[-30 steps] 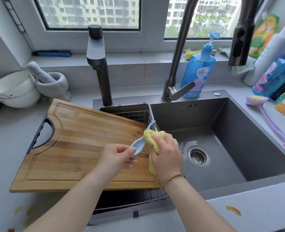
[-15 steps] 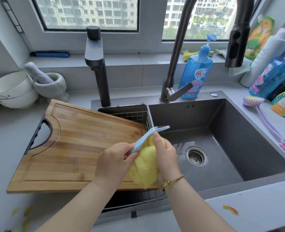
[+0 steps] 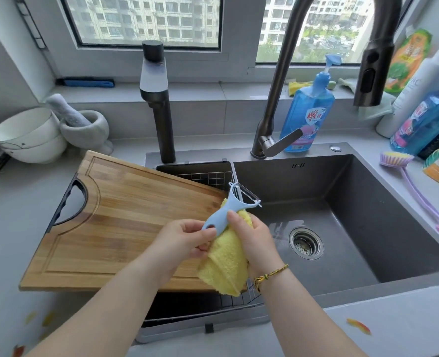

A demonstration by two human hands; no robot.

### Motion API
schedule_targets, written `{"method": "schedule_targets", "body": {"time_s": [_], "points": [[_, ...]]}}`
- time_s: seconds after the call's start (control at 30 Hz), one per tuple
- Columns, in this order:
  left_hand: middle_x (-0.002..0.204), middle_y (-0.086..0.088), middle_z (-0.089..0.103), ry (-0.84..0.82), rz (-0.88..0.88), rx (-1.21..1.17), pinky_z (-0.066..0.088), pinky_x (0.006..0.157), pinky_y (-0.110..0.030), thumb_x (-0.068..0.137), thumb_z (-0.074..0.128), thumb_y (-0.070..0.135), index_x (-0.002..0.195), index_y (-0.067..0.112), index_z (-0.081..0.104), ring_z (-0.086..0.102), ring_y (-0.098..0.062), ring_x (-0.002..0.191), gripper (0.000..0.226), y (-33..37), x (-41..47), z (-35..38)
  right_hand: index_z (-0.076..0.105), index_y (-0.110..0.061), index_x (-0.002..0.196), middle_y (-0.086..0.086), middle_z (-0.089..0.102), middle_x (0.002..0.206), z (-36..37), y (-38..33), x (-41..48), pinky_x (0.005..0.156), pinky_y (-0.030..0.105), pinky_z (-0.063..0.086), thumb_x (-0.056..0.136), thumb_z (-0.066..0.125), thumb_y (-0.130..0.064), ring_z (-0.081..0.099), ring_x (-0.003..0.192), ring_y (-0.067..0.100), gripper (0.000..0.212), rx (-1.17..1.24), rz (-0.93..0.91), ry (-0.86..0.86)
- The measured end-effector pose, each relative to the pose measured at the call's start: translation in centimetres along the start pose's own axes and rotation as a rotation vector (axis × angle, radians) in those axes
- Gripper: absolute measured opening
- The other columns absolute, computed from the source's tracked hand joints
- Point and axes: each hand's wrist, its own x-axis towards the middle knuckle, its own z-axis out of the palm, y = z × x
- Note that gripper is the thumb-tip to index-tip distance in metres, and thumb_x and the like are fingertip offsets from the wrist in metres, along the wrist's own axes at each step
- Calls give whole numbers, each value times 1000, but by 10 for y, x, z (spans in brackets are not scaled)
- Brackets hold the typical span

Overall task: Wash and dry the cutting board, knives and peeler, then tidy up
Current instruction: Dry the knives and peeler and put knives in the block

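While looking down at a kitchen sink, shows a light blue peeler held just above the sink's left edge, blade end tilted up and away. Shows the left hand pinching the peeler's handle end between thumb and curled fingers. Shows the right hand gripping a bunched yellow cloth, thumb pressing the peeler's handle against it. Places a wooden cutting board beneath and left of the hands, lying flat across the counter and a wire basket. Sets a tall faucet and blue soap bottle behind the sink.
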Motion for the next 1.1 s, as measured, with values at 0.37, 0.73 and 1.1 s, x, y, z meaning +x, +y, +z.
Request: {"method": "schedule_targets", "body": {"time_s": [0.37, 0.73, 1.1], "points": [[69, -5, 69, 302, 87, -92, 50, 46, -16, 87, 60, 11, 81, 9, 63, 66, -5, 54, 8, 5, 8, -12, 57, -36, 81, -10, 52, 88, 5, 19, -18, 67, -1, 37, 87, 57, -17, 51, 80, -6, 19, -443, -500, 199], [56, 3, 67, 260, 211, -2, 51, 50, -12, 89, 56, 7, 71, 19, 64, 64, 0, 51, 23, 6, -13, 1, 54, -34, 125, 2, 50, 113, 9, 5, 13, 74, 26, 41, 95, 44, -28, 48, 104, 20, 32, -1027, -619, 254], [66, -8, 71, 194, 56, -283, 53, 47, -16, 91, 53, 9, 84, 4, 64, 67, -10, 56, 14, 11, -6, -7, 53, -29, 114, -1, 55, 98, 9, 31, -4, 57, 24, 49, 75, 45, -25, 51, 83, 14, 40, -977, -925, 251]]}}
